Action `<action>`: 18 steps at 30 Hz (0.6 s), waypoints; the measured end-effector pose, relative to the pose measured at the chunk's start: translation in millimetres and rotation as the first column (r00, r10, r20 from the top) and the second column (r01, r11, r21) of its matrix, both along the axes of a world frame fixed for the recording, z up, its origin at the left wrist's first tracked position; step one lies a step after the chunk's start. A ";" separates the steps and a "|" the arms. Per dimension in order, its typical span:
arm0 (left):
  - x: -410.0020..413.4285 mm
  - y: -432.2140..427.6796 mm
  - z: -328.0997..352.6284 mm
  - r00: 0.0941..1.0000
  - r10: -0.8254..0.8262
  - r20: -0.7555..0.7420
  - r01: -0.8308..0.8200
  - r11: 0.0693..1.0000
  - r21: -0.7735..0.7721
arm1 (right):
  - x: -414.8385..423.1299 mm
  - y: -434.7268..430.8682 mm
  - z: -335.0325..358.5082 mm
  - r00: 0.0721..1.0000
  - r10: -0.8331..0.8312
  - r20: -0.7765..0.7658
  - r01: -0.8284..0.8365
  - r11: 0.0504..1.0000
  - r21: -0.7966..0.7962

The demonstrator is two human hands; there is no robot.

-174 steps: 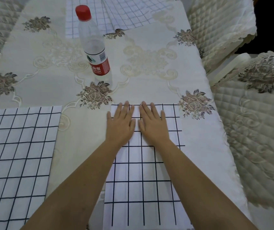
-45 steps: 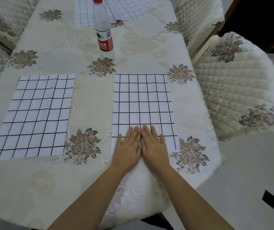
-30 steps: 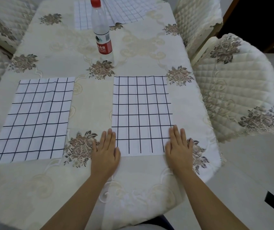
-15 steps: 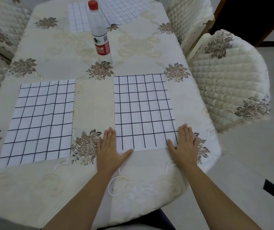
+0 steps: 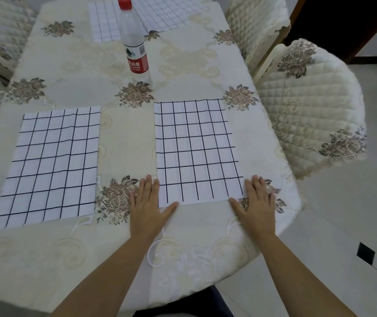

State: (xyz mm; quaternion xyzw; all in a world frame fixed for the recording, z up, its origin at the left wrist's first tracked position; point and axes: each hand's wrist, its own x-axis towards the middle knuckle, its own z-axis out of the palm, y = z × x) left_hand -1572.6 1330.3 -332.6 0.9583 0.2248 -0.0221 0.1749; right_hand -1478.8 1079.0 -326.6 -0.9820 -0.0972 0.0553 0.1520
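Note:
A white cloth with a dark grid [image 5: 196, 149] lies flat on the table's right half. My left hand [image 5: 147, 208] lies flat at its near left corner, fingers straight, thumb reaching under or along the near edge. My right hand [image 5: 257, 205] lies flat at the near right corner, thumb pointing toward the cloth's edge. A second grid cloth [image 5: 50, 165] is spread on the left half, away from both hands.
A water bottle with a red cap and label [image 5: 134, 42] stands upright beyond the cloths. More grid cloths [image 5: 137, 17] lie at the far end. The table wears a cream floral tablecloth [image 5: 125, 138]. Quilted chairs [image 5: 308, 106] stand close on the right and left.
Both hands slid down the right cloth to its near edge, then parted from the middle out to the two near corners. The view has pulled back from the table.

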 end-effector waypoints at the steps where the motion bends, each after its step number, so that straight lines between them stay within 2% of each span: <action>1: 0.1 -0.4 0.2 1.000 -0.002 -0.004 0.002 1.000 -0.001 | -0.1 -0.1 0.1 1.000 -0.004 0.000 0.004 1.000 0.005; 8: -0.3 -1.4 2.7 1.000 0.000 -0.022 -0.001 1.000 -0.013 | -2.0 1.2 0.3 0.999 -0.022 0.045 0.021 1.000 0.022; 10: 0.5 -1.3 5.0 1.000 -0.002 -0.021 0.001 0.999 -0.037 | -1.6 1.2 0.6 0.999 -0.039 0.024 0.037 0.997 0.069; 12: -0.1 -0.1 8.9 1.000 0.015 -0.022 -0.017 0.994 -0.112 | -2.4 3.5 6.0 0.993 -0.114 -0.038 0.120 0.971 0.205; 13: -0.9 0.2 12.9 0.999 0.036 -0.018 -0.039 0.985 -0.169 | -3.3 6.0 13.8 0.978 -0.187 -0.092 0.208 0.916 0.343; 15: -4.8 -2.0 22.1 0.991 0.134 0.025 -0.121 0.946 -0.300 | -8.3 12.2 30.2 0.909 -0.327 -0.258 0.416 0.688 0.594; 16: -7.2 -4.3 27.5 0.976 0.214 0.046 -0.180 0.904 -0.388 | -11.8 15.3 37.7 0.874 -0.351 -0.335 0.484 0.581 0.654; 18: -12.9 -12.3 44.6 0.920 0.387 0.063 -0.285 0.770 -0.570 | -22.8 20.8 51.3 0.847 -0.358 -0.394 0.527 0.461 0.714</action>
